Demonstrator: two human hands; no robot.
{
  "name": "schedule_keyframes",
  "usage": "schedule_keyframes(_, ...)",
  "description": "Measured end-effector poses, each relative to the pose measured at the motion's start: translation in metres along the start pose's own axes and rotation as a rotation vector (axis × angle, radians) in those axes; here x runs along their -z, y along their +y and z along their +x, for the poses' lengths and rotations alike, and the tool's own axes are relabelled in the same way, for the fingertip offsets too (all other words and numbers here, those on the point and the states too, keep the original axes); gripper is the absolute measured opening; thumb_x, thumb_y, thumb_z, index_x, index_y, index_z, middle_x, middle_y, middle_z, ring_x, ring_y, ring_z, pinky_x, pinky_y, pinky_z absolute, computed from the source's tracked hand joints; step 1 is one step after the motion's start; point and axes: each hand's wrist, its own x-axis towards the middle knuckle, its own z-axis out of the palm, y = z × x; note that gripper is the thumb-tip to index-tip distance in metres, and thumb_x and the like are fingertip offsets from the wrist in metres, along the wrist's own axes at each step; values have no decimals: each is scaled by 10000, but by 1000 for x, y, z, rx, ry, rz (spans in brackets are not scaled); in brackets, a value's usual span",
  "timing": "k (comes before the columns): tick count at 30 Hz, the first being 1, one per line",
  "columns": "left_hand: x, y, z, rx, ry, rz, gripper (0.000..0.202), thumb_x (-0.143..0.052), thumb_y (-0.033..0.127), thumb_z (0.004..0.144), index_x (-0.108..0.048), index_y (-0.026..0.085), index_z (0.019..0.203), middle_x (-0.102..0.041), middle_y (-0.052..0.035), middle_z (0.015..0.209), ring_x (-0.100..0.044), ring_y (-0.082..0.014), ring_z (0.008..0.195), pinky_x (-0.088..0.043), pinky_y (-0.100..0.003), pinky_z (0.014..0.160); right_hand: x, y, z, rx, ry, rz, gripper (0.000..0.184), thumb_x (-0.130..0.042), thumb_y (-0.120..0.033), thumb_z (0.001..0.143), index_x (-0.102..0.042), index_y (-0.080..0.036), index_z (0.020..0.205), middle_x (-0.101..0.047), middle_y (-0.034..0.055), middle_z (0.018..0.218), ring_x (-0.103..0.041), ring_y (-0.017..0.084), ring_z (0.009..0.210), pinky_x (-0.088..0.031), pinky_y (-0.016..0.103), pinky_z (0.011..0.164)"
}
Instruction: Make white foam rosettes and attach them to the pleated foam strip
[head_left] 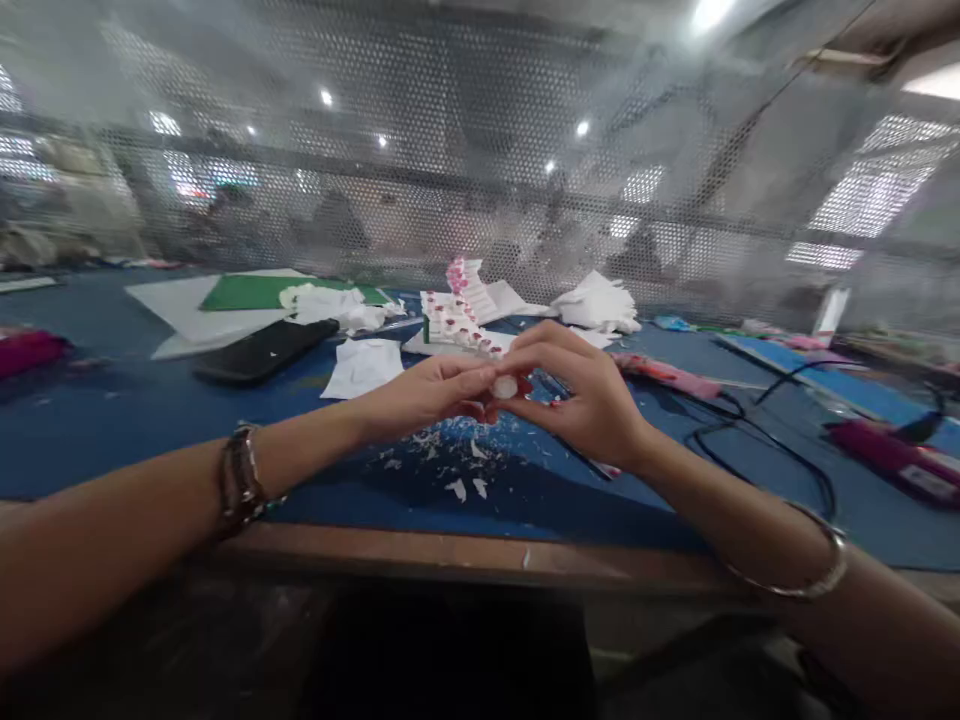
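Observation:
Both hands meet above the middle of the blue table. Between their fingertips is a small round white piece (504,387), with something red partly showing around it; its exact kind I cannot make out. My left hand (442,392) closes on it from the left, thumb on top. From the right, my right hand (581,395) pinches it with thumb and fingers. Just beyond stands a pleated white holder (457,315) dotted with small red and pink pieces in rows. Small white scraps (461,488) lie scattered beneath the hands.
A black phone-like slab (266,350), white paper (365,368), crumpled tissue (330,305) and a green sheet (251,292) lie left. White sheets (596,300) are piled behind. At right are a pink tool (664,375), black cable (757,455) and magenta object (896,460).

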Motion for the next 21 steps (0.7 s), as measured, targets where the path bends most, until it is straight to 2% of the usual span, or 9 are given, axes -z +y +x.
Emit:
schedule_keyframes(5,0,0,1,-50,24,-17,243,-605,373,670,-632,163,789,-513,8,678,-439,-82,618,-351,-209,595,-1,-3,2,-51,-42,-24,151,-581,-214,701,-518,-167,830,-504,21,774,-488,106,709,-422,245,635)
schedule_keyframes(10,2,2,1,-59,59,-85,169,-580,312,701,-629,154,735,-527,9,654,-437,-69,584,-351,-193,576,24,2,7,-161,-117,-78,193,-503,-240,756,-505,-143,924,-537,16,745,-499,97,671,-403,230,636)
schedule_keyframes(11,3,3,1,-52,64,-106,151,-571,287,711,-632,158,759,-539,5,665,-445,-69,586,-354,-193,577,31,3,7,-185,-183,-111,161,-474,-238,773,-516,-154,905,-547,7,723,-500,92,649,-394,223,621)
schedule_keyframes(13,5,2,1,-40,68,-140,144,-552,237,728,-631,166,825,-559,-6,693,-463,-70,601,-362,-195,587,42,7,7,-248,-402,-188,141,-440,-262,792,-542,-167,813,-559,3,688,-495,93,617,-372,219,587)
schedule_keyframes(16,7,1,2,-47,57,-176,163,-531,184,740,-623,170,874,-575,-15,726,-481,-68,602,-374,-196,598,46,13,2,-357,-698,-335,277,-418,-396,784,-520,-167,665,-537,6,605,-453,105,543,-325,233,519)
schedule_keyframes(18,7,0,3,-57,69,-199,161,-525,155,739,-628,167,862,-584,-18,744,-490,-63,599,-381,-190,598,42,16,-4,-436,-833,-367,289,-432,-447,756,-504,-173,702,-537,12,611,-444,115,529,-304,234,493)
schedule_keyframes(21,6,0,3,-60,118,-209,172,-522,117,730,-641,156,849,-598,-22,765,-507,-64,626,-395,-172,601,33,17,-12,-493,-959,-282,233,-478,-382,733,-480,-168,828,-548,19,640,-456,121,537,-297,225,483)
